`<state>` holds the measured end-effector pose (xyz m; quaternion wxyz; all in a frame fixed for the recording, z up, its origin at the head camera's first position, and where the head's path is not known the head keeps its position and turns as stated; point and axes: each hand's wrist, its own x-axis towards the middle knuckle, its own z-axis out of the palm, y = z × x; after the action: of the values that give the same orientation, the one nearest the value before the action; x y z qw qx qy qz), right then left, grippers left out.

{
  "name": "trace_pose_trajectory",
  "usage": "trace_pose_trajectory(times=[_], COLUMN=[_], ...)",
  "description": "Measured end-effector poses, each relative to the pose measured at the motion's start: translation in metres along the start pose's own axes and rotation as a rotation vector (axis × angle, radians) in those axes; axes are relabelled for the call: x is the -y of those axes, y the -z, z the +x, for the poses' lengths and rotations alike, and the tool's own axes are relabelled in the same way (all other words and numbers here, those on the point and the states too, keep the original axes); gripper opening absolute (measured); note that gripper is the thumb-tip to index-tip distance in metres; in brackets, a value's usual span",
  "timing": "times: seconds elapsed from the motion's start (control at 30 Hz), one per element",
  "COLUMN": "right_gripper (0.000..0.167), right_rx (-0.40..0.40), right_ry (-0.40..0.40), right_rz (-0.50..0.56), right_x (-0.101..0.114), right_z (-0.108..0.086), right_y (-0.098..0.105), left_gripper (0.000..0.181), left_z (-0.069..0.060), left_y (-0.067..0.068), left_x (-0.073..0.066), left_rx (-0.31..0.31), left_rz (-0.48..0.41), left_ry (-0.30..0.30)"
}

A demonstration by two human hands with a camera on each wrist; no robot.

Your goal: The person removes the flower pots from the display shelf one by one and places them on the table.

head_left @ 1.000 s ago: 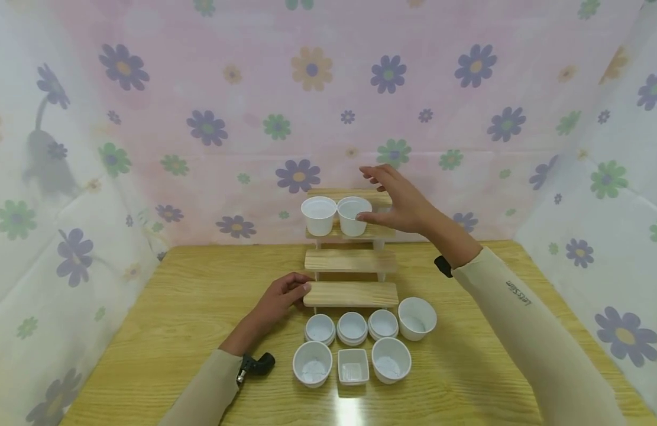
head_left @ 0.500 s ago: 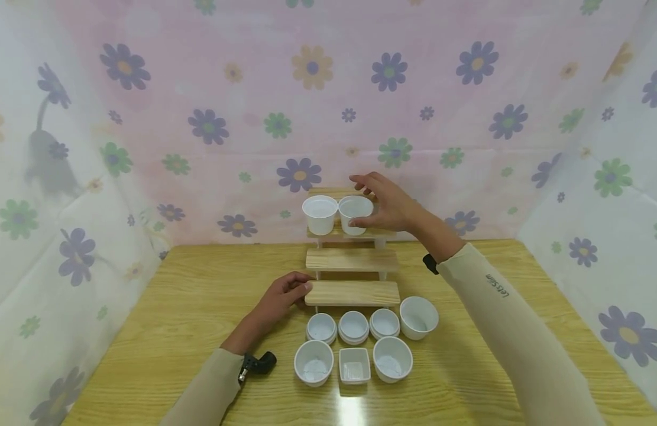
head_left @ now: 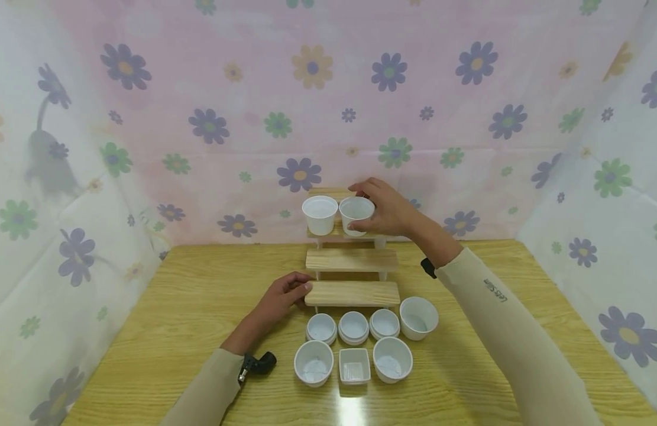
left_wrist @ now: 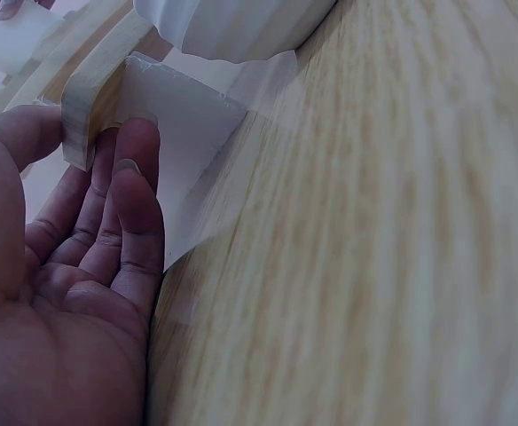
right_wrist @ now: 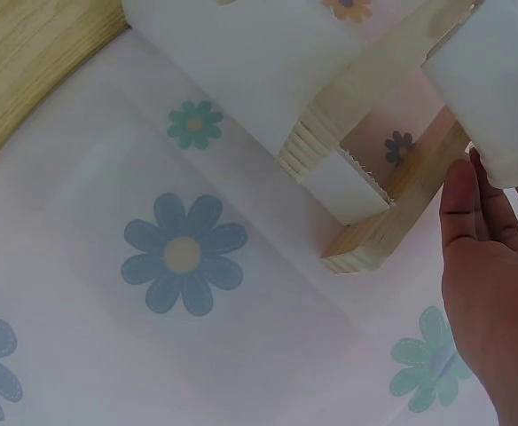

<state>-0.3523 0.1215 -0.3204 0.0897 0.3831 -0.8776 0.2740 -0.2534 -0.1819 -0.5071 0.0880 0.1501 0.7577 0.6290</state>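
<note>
A tiered wooden stand with pale planks stands at the middle of the table. Two white cups are side by side on its second plank from the top: a left cup and a right cup. My right hand grips the right cup, thumb at the front and fingers behind the rim. In the right wrist view this cup shows beside the fingers, near the plank's end. My left hand holds the left end of the lowest plank, thumb above and fingers curled underneath.
Before the stand sit three small round bowls, the middle one between the others. Nearer are a square dish and two larger cups, left and right. Another cup stands right of the stand. Flowered cloth hangs behind.
My right hand has moved left and slightly down, closing its fingers round the right cup. That cup has shifted slightly right. My left hand keeps its place on the lowest plank.
</note>
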Motion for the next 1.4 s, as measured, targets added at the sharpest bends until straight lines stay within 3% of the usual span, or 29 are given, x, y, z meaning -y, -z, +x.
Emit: trace_pose_trajectory(times=[0.33,1.03,1.4], right_gripper=[0.079,0.072,0.073], right_rx=[-0.019,-0.074,-0.08], right_ry=[-0.01,0.053,0.017], right_rz=[0.075,0.072,0.071], right_x=[0.004,0.009,0.01], right_z=[-0.009,-0.033,-0.048], right_y=[0.004,0.016,0.016], left_gripper=[0.036,0.035,0.036], left_z=[0.0,-0.001,-0.001], left_y=[0.0,0.0,0.0], left_x=[0.002,-0.002,-0.003], left_rx=[-0.004,-0.004,-0.002], left_rz=[0.007,0.012,0.017], left_ry=[0.007,0.002,0.005])
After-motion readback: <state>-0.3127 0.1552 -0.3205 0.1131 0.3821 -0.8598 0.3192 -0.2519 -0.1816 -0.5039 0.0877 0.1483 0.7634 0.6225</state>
